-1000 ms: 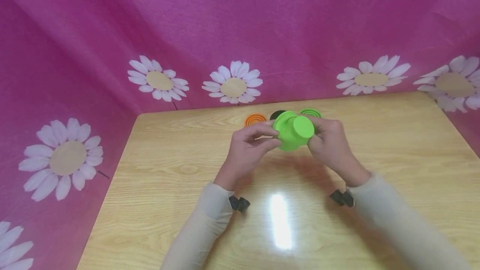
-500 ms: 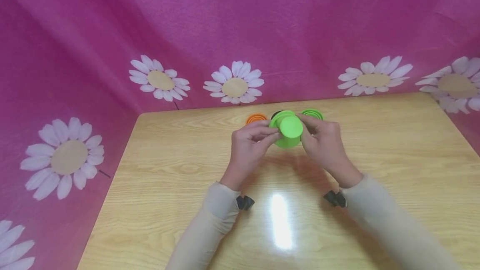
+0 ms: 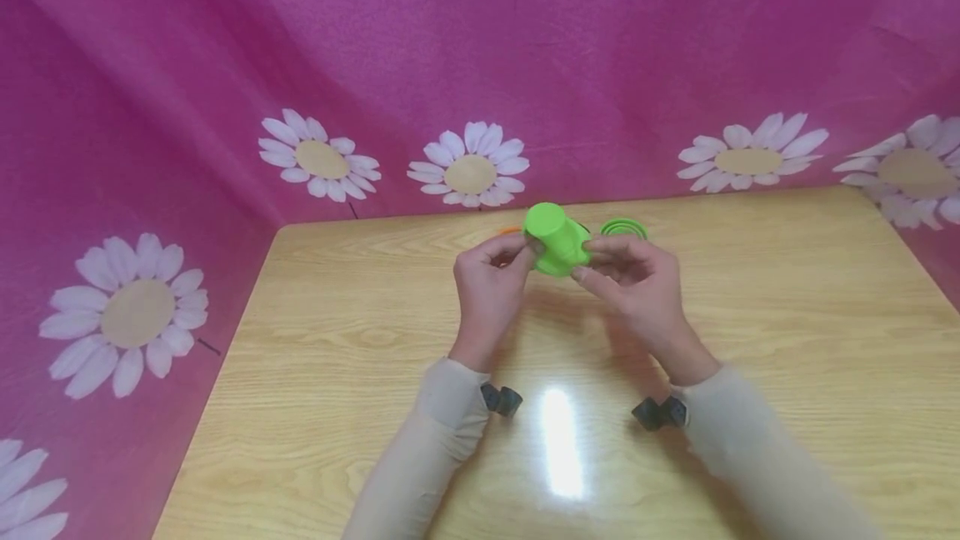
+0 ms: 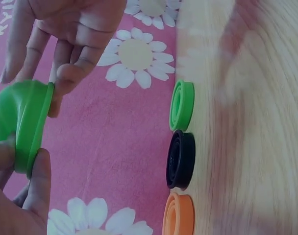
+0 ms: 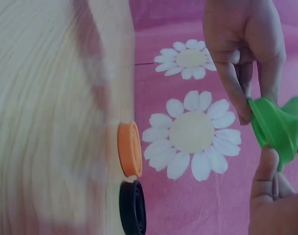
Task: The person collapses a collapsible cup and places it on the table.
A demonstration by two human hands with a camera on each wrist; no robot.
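Note:
Between both hands, above the far part of the table, a bright green flexible collapsible cup [image 3: 553,244] is pulled out to its length. Its narrow base points up and to the left in the head view, and the wide rim faces down. My left hand [image 3: 483,290] pinches the cup on its left side with thumb and fingers. On the right, my right hand [image 3: 643,286] pinches the wide rim between thumb and fingers. The left wrist view shows the cup's side [image 4: 29,112] bent and bulging. The cup's inside is hidden.
At the far edge of the wooden table [image 3: 337,340] stand three flattened round cups in a row: orange [image 4: 187,215], black [image 4: 188,159] and green [image 4: 189,105]. The held cup partly covers them in the head view. A pink flowered cloth [image 3: 600,65] hangs behind.
The cup's base has swung from the right over to the upper left. Both hands have shifted their hold on it, and the right hand's fingers have moved to its rim.

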